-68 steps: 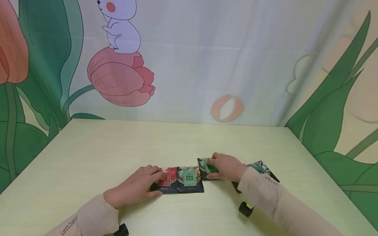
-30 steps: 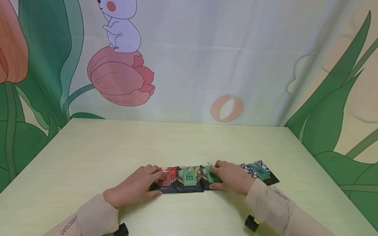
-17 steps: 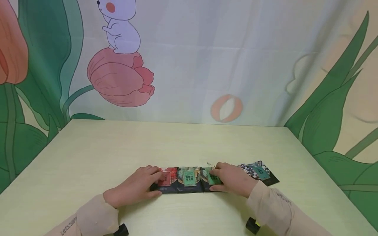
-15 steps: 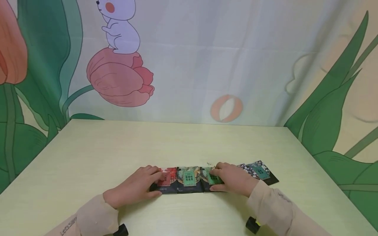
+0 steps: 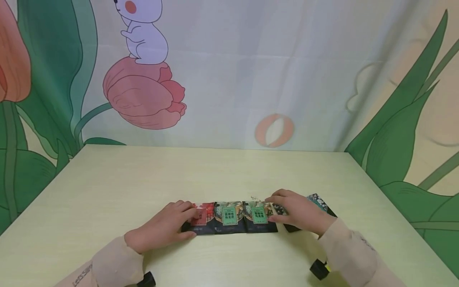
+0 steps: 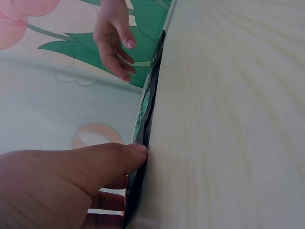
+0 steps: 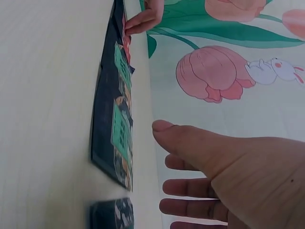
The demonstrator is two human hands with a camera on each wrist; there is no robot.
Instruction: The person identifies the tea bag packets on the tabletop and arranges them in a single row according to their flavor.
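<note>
Three flat tea packets lie edge to edge in a row in the head view: a red one [image 5: 205, 220], a middle one with a green label [image 5: 229, 218], and a similar green-labelled one [image 5: 259, 217] at the right end. My left hand [image 5: 166, 225] rests on the red packet's left part, fingers on top and thumb at its near edge. My right hand [image 5: 301, 209] hovers just right of the row with fingers extended and nothing held; the right wrist view shows a gap between its thumb and the packets. Beneath it lie dark, white-flowered packets [image 5: 318, 200], partly hidden.
The pale wooden table [image 5: 161, 175] extends behind and in front of the row. A printed curtain [image 5: 222, 79] with flowers and a rabbit hangs at its far edge. A black camera piece [image 5: 319, 269] hangs under the right sleeve.
My right hand drew the third packet toward me into line with the row, then let go and moved right over the flowered packets. My left hand stayed on the red packet.
</note>
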